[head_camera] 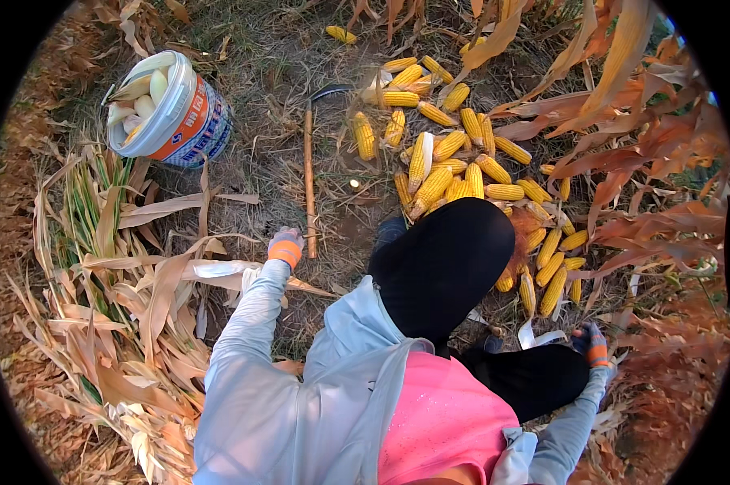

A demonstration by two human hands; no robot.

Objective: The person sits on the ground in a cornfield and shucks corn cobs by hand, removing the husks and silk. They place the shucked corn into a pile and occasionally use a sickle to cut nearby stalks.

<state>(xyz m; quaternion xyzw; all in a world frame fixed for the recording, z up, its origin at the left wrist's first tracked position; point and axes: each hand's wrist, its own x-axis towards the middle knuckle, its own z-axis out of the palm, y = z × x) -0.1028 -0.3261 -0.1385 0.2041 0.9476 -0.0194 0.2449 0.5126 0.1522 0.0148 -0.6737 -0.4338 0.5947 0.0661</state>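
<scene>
My left hand (286, 244), in a grey and orange glove, is low over the ground beside the lower end of a sickle's wooden handle (309, 176); its grip is unclear. The sickle's curved blade (333, 90) points right at the top. On the right, my right hand (589, 342), gloved alike, is beside my bent knee, near dry leaves; whether it holds anything is hidden. Husked yellow corn cobs (431, 189) lie in a loose heap beyond and beside my knees. A white plastic bucket (186, 130) at the upper left contains pale, partly husked ears.
Cut corn stalks with dry leaves (152, 303) lie along my left side. Dry standing corn plants (632, 182) lean in from the right. A single cob (340, 34) lies at the top, apart from the heap. Dry grass covers the soil between bucket and heap.
</scene>
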